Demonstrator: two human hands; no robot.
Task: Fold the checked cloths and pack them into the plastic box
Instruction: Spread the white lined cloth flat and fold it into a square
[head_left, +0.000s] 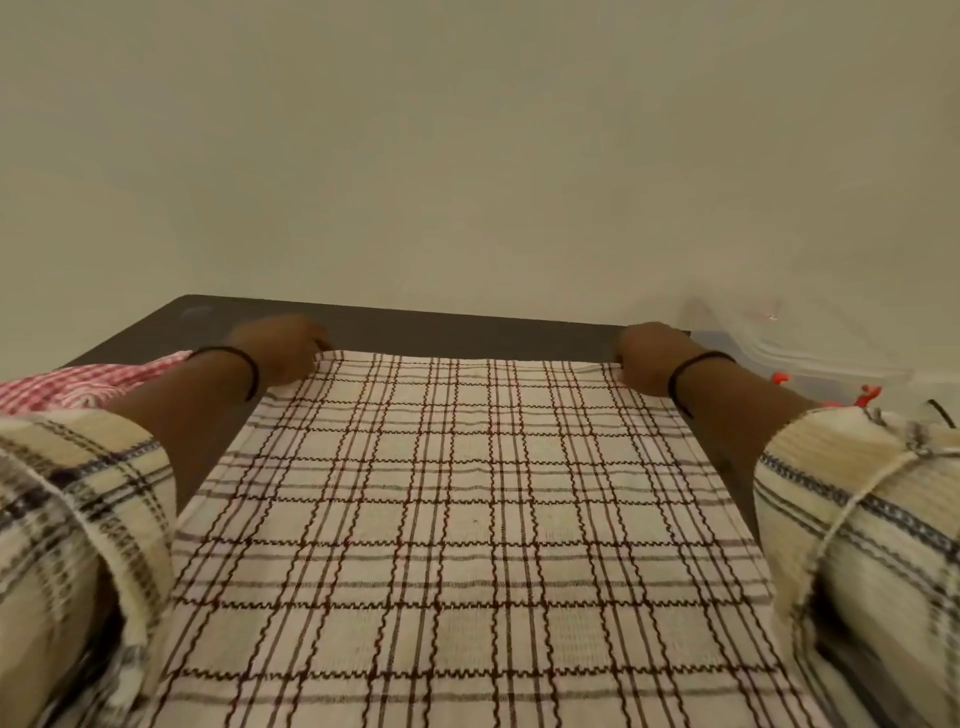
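- Cloth (467, 519) with dark checks is spread flat on the dark table (415, 327), from the near edge up to the far corners.
- Each far corner is pinched: one by the left hand (283, 351), one by the right hand (647, 358).
- Folding seems to be just starting; next, both corners likely need to be lifted and brought evenly to the near edge.
- A red checked cloth (78, 384) is seen at far left.
- The plastic box (810, 358) is seen at far right.

A coarse woven cotton-like checked cloth (467, 519), matt, lies on a smooth dark tabletop (415, 325) of faint sheen; a red-and-white woven cloth (78, 384) beside it; a clear glossy plastic box (810, 353); wall (467, 156) flat matt.
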